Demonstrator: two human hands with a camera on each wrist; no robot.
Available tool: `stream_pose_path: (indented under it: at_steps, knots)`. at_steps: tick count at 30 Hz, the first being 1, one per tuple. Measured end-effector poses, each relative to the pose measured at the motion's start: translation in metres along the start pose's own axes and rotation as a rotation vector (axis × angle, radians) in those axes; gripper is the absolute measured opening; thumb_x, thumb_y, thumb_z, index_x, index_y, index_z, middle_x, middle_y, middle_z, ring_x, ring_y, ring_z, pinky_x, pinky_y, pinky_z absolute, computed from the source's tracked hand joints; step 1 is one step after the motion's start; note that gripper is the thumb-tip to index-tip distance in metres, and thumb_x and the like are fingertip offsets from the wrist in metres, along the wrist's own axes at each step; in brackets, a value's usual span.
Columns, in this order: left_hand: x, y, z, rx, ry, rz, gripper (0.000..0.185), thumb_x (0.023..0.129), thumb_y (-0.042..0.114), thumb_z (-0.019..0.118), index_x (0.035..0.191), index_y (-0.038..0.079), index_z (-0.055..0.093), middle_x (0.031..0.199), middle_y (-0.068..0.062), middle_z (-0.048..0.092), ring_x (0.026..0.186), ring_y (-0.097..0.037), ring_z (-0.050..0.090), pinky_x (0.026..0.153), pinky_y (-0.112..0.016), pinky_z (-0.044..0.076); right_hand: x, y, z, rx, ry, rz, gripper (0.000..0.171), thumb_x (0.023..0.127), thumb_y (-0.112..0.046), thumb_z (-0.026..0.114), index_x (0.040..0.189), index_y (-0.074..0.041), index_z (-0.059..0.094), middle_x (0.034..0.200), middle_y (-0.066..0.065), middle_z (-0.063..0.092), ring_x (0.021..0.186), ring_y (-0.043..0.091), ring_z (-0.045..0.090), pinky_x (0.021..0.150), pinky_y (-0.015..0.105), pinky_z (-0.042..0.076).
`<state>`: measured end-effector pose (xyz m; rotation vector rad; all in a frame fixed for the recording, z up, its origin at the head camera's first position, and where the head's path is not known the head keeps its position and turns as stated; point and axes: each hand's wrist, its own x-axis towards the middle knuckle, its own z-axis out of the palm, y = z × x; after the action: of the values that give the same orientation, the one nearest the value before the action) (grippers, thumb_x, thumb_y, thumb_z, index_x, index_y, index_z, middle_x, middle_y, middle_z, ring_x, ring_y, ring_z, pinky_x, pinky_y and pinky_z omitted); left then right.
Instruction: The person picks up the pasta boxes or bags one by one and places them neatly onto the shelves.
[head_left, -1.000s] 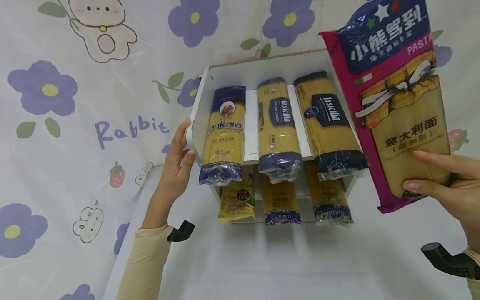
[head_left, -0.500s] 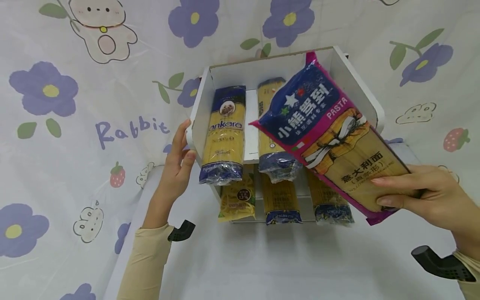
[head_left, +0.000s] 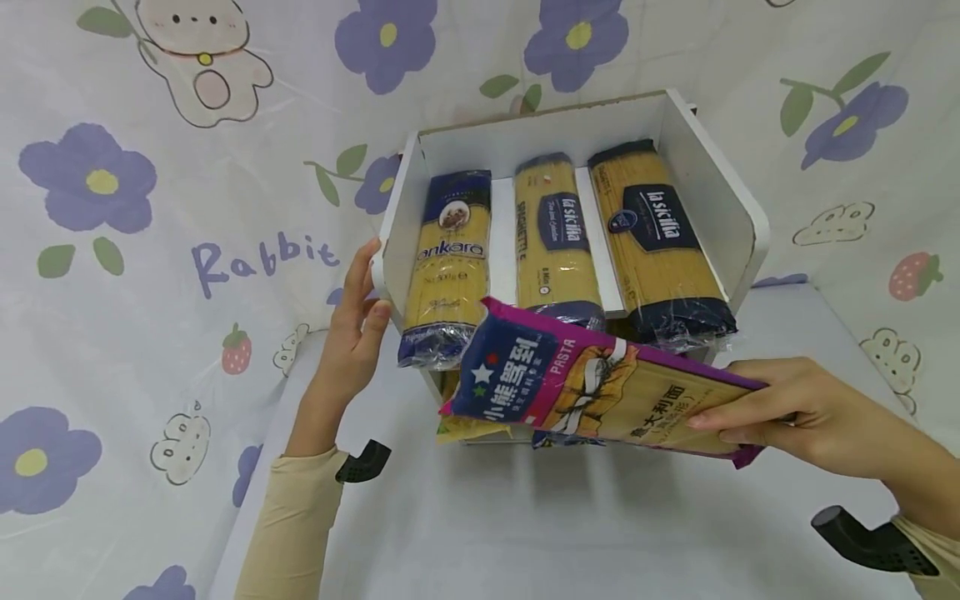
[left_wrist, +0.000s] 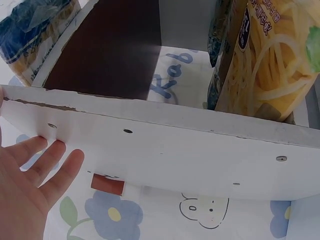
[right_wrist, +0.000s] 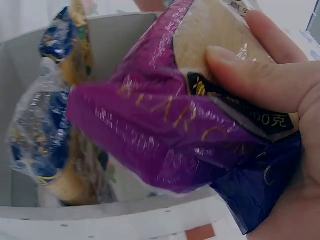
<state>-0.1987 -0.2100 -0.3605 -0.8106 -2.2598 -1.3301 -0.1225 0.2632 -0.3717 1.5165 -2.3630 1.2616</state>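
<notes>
My right hand [head_left: 787, 408] grips one end of a purple and blue pasta packet [head_left: 585, 387], held almost flat in front of the lower level of a white two-level shelf [head_left: 708, 192]. The right wrist view shows the fingers curled round the packet's purple end [right_wrist: 170, 130]. My left hand [head_left: 356, 321] rests with straight fingers against the shelf's left side panel [left_wrist: 165, 155]. Three spaghetti packets lie on the upper level: an ankara one [head_left: 446, 262] and two la sicilia ones [head_left: 558, 242] [head_left: 656, 242]. More packets on the lower level are partly hidden behind the held packet.
The shelf stands on a white table [head_left: 570, 525] against a cloth with purple flowers and the word Rabbit [head_left: 262, 258]. A yellow noodle packet [left_wrist: 270, 65] sits in the lower level near the left panel.
The right hand has swung the pasta packet down from upright at the shelf's right, across the upper level, to nearly flat before the lower level. The left hand has stayed still.
</notes>
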Motion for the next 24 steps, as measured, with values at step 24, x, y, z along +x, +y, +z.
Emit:
stream_pose_path:
  at_steps: [24]
  knots:
    - [0.000, 0.000, 0.000, -0.001, 0.006, 0.000, 0.078, 0.097, 0.065, 0.039, 0.157, 0.020, 0.017, 0.157, 0.002, 0.041, 0.127, -0.017, 0.052, 0.099, -0.022, 0.048, -0.001, 0.008, 0.044, -0.094, -0.175, 0.198, 0.053, 0.080, 0.006, 0.074, 0.118, -0.031, 0.073, 0.121, 0.007, 0.072, 0.114, 0.007, 0.066, 0.076, 0.020, 0.058]
